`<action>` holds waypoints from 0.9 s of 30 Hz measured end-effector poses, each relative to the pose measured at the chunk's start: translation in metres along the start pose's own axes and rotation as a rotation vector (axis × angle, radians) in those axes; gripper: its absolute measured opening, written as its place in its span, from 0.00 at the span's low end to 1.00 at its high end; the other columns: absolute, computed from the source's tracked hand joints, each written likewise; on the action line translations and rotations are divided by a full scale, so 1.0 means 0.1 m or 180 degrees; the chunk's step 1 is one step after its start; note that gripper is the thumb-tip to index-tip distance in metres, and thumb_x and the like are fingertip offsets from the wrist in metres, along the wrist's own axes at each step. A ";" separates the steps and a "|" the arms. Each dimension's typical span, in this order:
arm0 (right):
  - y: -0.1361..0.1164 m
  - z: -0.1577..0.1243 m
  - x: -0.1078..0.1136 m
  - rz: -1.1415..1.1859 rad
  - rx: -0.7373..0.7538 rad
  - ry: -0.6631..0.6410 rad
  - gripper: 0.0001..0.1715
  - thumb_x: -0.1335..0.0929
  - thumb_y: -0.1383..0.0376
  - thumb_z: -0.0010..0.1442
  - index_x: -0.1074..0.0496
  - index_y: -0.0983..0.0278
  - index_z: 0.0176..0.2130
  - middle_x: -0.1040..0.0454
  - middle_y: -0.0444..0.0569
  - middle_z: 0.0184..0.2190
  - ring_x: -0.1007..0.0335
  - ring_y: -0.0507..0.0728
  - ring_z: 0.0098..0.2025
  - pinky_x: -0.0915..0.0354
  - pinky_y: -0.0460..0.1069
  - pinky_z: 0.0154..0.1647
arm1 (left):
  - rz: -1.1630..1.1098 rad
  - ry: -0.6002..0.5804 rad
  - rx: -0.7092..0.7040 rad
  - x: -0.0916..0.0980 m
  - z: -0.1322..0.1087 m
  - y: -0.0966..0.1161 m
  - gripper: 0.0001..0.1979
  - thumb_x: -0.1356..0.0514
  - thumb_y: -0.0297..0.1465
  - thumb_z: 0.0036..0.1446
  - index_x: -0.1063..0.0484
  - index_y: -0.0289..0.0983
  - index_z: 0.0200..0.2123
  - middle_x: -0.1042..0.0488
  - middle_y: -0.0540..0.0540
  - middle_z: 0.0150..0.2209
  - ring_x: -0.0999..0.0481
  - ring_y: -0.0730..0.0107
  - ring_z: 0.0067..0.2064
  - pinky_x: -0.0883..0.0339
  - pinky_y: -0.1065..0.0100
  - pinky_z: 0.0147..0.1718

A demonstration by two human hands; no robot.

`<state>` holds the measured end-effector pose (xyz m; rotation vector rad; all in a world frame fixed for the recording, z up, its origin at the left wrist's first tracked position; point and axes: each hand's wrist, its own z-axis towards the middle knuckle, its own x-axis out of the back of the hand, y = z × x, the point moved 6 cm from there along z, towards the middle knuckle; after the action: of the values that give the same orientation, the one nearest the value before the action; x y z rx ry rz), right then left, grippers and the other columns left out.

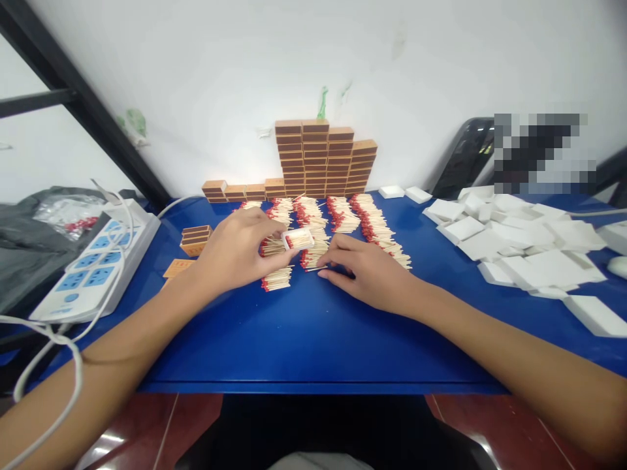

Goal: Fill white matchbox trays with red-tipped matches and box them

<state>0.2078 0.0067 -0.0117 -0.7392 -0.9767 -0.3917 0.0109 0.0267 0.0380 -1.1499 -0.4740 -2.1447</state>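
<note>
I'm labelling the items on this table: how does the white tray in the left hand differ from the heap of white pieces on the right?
The white tray is held up in the left hand; the heap lies on the blue table. The tray shows red-tipped matches inside, while none show in the heap. The tray is single; the heap has many pieces. Both are white.

one view, worn on my head, facing forward and down
from above the near side of the blue table [313,346], i look across it to the pale wall [196,85]; my left hand [235,245] and right hand [369,271] sit close, mid-view, with red floor [161,431] below.
</note>
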 end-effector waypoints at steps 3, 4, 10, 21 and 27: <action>0.00 0.00 -0.02 -0.0015 -0.0004 0.0009 0.08 0.32 0.66 0.70 0.21 0.63 0.46 0.27 0.50 0.41 0.27 0.56 0.38 0.32 0.52 0.42 | 0.0004 0.0025 -0.0073 0.01 0.00 0.03 0.17 0.35 0.43 0.63 0.18 0.35 0.42 0.21 0.42 0.33 0.22 0.58 0.38 0.29 0.60 0.40; 0.00 0.00 -0.02 -0.0022 0.0012 0.0015 0.09 0.32 0.66 0.70 0.21 0.63 0.46 0.28 0.50 0.41 0.27 0.56 0.38 0.32 0.52 0.42 | 0.0004 0.0038 -0.0091 0.01 0.00 0.03 0.16 0.35 0.43 0.63 0.18 0.35 0.42 0.21 0.42 0.33 0.22 0.58 0.38 0.29 0.60 0.40; 0.01 0.01 -0.03 0.0085 -0.0043 -0.0044 0.08 0.32 0.66 0.71 0.21 0.62 0.44 0.27 0.50 0.41 0.27 0.56 0.38 0.32 0.52 0.42 | -0.0032 0.0002 -0.0079 0.01 0.01 0.04 0.15 0.34 0.43 0.63 0.19 0.36 0.41 0.21 0.42 0.34 0.22 0.58 0.38 0.29 0.60 0.42; 0.02 0.00 -0.05 0.0152 -0.0214 -0.0437 0.09 0.35 0.64 0.73 0.26 0.62 0.42 0.29 0.50 0.42 0.28 0.57 0.40 0.32 0.52 0.43 | -0.0093 -0.0013 -0.0131 -0.02 0.01 0.04 0.17 0.36 0.44 0.63 0.19 0.35 0.41 0.20 0.41 0.35 0.21 0.58 0.38 0.28 0.60 0.39; -0.01 0.00 0.07 0.0093 -0.0107 -0.0232 0.08 0.34 0.63 0.73 0.26 0.62 0.42 0.29 0.49 0.41 0.29 0.55 0.38 0.34 0.51 0.39 | -0.0108 -0.0017 -0.0143 -0.02 0.00 0.04 0.17 0.35 0.44 0.63 0.19 0.34 0.41 0.19 0.40 0.35 0.21 0.58 0.38 0.28 0.60 0.39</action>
<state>0.2111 0.0057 -0.0049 -0.8019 -1.0287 -0.3583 0.0140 0.0247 0.0364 -1.1806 -0.4528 -2.1920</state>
